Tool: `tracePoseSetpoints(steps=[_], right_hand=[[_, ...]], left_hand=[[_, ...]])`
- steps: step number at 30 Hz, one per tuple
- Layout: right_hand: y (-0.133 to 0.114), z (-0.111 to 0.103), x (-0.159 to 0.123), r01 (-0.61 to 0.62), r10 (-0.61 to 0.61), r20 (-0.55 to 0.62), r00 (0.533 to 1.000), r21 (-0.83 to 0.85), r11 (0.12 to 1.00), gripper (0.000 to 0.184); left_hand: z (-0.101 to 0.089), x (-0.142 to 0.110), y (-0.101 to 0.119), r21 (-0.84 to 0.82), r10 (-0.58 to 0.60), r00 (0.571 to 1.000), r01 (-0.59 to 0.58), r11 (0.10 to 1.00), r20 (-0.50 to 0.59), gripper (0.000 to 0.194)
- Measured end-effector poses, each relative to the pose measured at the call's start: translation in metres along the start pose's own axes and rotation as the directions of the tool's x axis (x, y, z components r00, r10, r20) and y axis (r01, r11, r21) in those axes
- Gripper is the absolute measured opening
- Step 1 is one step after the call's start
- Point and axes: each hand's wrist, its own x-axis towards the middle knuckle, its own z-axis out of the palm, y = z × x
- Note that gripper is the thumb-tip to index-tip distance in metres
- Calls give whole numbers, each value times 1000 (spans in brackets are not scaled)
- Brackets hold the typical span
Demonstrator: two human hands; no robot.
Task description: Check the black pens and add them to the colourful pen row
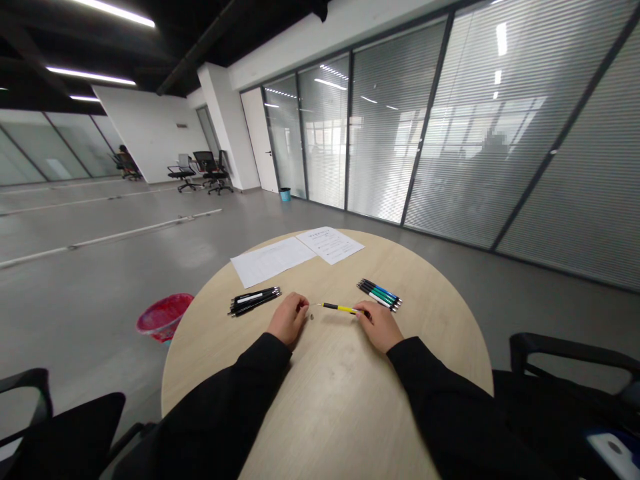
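My right hand (379, 325) pinches the rear end of a yellow pen (345, 309) with a black grip, held nearly level just above the round wooden table (330, 400). The pen's front end points left, toward my left hand (291, 318). My left hand's fingertips are closed by a thin, pale piece that runs to the front of the pen; its kind is too small to tell. A tiny dark cone-like part (312, 317) lies beside my left fingers. Several pens with blue, green and white barrels (379, 294) lie side by side beyond my right hand. Several black pens (254, 301) lie left of my left hand.
Two printed paper sheets (274, 260) lie at the table's far side. On the floor to the left stands a red basin (165, 317). Black armchairs (575, 353) flank the table at both sides. A glass partition with blinds (390, 133) stands behind.
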Motion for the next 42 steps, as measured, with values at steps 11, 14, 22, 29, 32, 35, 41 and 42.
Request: tracePoseSetpoints(steps=[11,14,22,29,32,35,41,42], right_hand=[[-1,-1,0,3,-3,0,1000,2,1000,17],[-2,-1,0,0,0,-7,1000,4,1000,17],[-3,-2,0,-4,4,13,1000,-3,1000,16],[1,1,0,13,-13,32,999,-15,1000,16],[2,2,0,25,-25,32,999,-13,1000,16],[2,2,0,28,-27,37,999,-17,999,15],[1,1,-1,34,-34,35,999,-11,999,15],[1,1,-1,33,-33,34,999,-8,999,15]], left_hand=[[-2,-2,7,7,17,1000,-18,1000,16,11],[-2,-2,6,4,26,1000,-26,1000,12,12],[-2,-2,7,10,26,999,-26,1000,20,13],[-2,-3,9,51,70,997,-72,996,40,10],[-2,-3,11,71,104,992,-109,992,66,10],[-2,-4,13,74,122,989,-128,989,81,12],[-3,-4,14,29,100,991,-103,994,83,14],[-3,-4,14,17,90,993,-92,996,79,14]])
